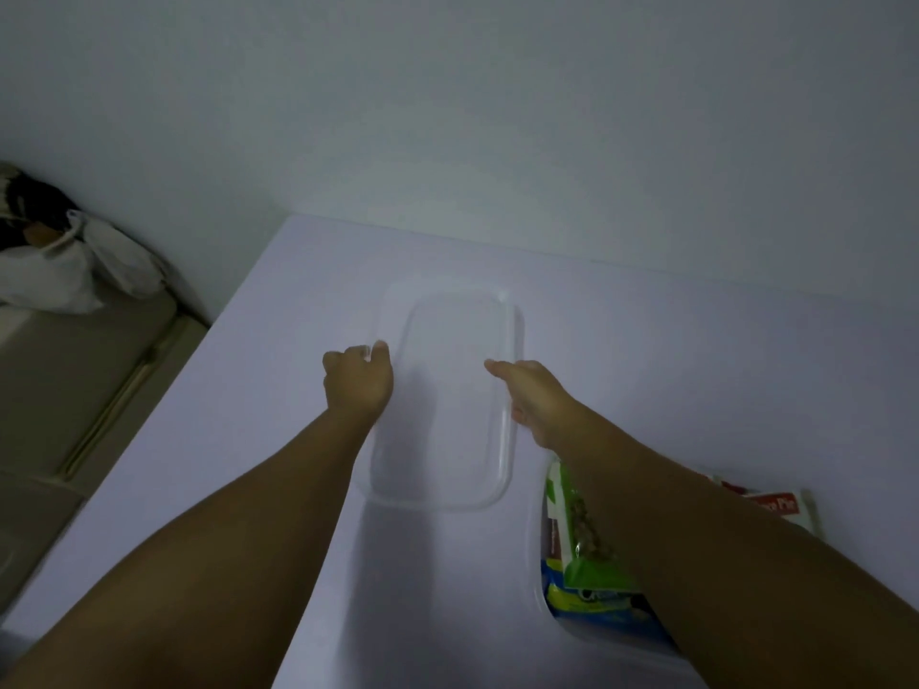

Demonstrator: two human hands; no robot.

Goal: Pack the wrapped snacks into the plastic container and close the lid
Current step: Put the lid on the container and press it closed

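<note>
1. Lying flat on the pale lilac tabletop point(646, 350), a clear rounded-rectangular plastic lid point(455, 390) takes the middle of the view, with nothing on it.
2. At five o'clock from the lid, a clear plastic container point(539, 564) sits on the same tabletop, half hidden under the right forearm, uncovered.
3. Inside the container lie wrapped snacks: one green-and-white packet point(572, 519), one blue-and-yellow packet point(592, 614), and a brown wrapper edge point(551, 534) beside them; a full count is impossible, since the arm covers the rest.
4. One red-and-white packet point(776, 504) shows at three o'clock from the container; I cannot tell whether it lies inside it or just beside it.
5. The left hand point(358, 382) is at the lid's nine o'clock edge, fingers curled and thumb raised, pinching the rim.
6. The right hand point(532, 395) reaches over the lid's three o'clock edge, thumb extended onto it; whether the other fingers grip the rim cannot be told.
7. One white plastic bag point(59, 276) rests on a beige surface at nine o'clock, well apart from the tabletop.
</note>
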